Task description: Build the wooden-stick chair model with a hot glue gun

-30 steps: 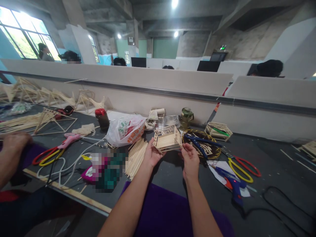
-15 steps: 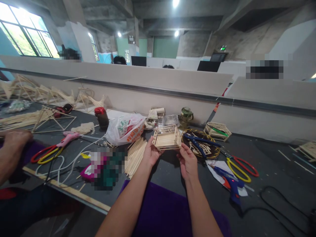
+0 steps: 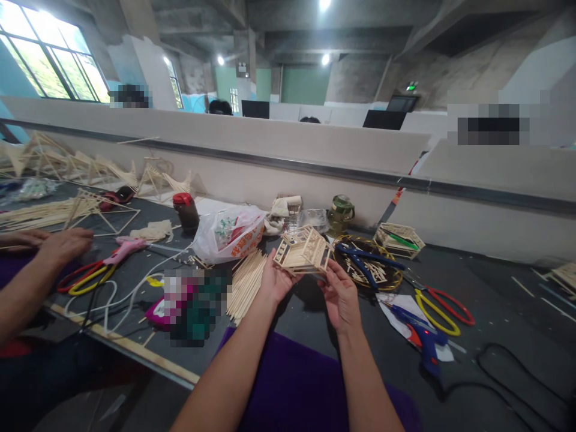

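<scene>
A small model frame built of thin wooden sticks [image 3: 305, 252] is held up over the table, tilted, between both hands. My left hand [image 3: 278, 281] is closed on its left side and supports it from below. With thumb and fingers, my right hand [image 3: 340, 291] grips its lower right corner. Just left of my left hand lies a bundle of loose wooden sticks [image 3: 246, 288]. Beyond my right hand is a basket [image 3: 398, 277] of short stick pieces, with blue-handled pliers [image 3: 360, 258] lying across it.
At right lie a blue glue gun [image 3: 425, 336] and red-yellow scissors [image 3: 438, 309]. A plastic bag [image 3: 211, 237], a red-lidded bottle [image 3: 185, 213] and a green-lidded jar [image 3: 342, 213] stand behind. On the left, a co-worker's hands [image 3: 67, 246] are near pink glue gun [image 3: 123, 251].
The stick model has been turned and tilted in my hands, so its lattice side shows more. The co-worker's hands have moved right, and both now show.
</scene>
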Demonstrator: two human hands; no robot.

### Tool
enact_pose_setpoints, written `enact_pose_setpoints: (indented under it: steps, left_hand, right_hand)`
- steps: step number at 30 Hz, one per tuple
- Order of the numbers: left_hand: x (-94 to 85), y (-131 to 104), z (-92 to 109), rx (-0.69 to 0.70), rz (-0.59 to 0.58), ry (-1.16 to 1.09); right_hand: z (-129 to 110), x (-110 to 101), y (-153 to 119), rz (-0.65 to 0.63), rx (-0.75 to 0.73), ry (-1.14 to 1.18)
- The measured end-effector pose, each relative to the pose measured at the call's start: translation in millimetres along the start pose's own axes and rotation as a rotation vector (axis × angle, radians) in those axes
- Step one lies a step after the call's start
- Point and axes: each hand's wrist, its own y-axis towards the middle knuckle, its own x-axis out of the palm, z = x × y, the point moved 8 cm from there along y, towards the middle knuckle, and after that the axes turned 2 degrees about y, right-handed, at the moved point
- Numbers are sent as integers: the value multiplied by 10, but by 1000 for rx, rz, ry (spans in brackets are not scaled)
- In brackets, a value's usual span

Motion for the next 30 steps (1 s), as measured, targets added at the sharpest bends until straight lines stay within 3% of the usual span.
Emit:
enact_pose_setpoints:
  steps: [9,16,30]
  left_hand:
    - [-4,44,-55,-34,-99,21]
    - [57,6,-67,-48,-127,71]
    - [57,-40,-89,-46,-56,126]
  right_hand:
    - [-25,165,-66,-70,-21,-27]
    - [-68,230,-96,-54,-42,-73]
    - [-41,250,-106,-79,-35,-59]
